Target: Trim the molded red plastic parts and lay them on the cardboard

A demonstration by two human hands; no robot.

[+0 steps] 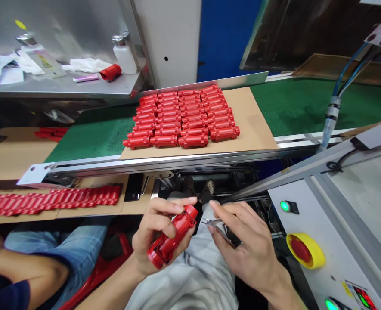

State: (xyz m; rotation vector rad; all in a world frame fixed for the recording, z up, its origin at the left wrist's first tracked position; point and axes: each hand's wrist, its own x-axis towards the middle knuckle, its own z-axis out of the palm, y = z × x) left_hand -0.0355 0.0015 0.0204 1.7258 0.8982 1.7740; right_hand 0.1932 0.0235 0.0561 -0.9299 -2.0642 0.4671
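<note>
My left hand (156, 232) is shut around a red moulded plastic part (172, 237), a ribbed cylinder with an open, hollow end facing down. My right hand (245, 243) grips small metal side cutters (218, 226), and their tips sit just beside the top of the red part. Both hands are above my grey trousers (184, 284). Beyond them, several rows of matching red parts (180, 118) lie on a cardboard sheet (251, 120) on a green conveyor belt (93, 137). Neither hand touches those rows.
A metal conveyor rail (164, 159) runs between my hands and the belt. To the left, a co-worker's arm (25, 271) lies below a long row of red parts (51, 200) and a phone (134, 187). On the right are a red emergency stop button (302, 249) and a green light (285, 206).
</note>
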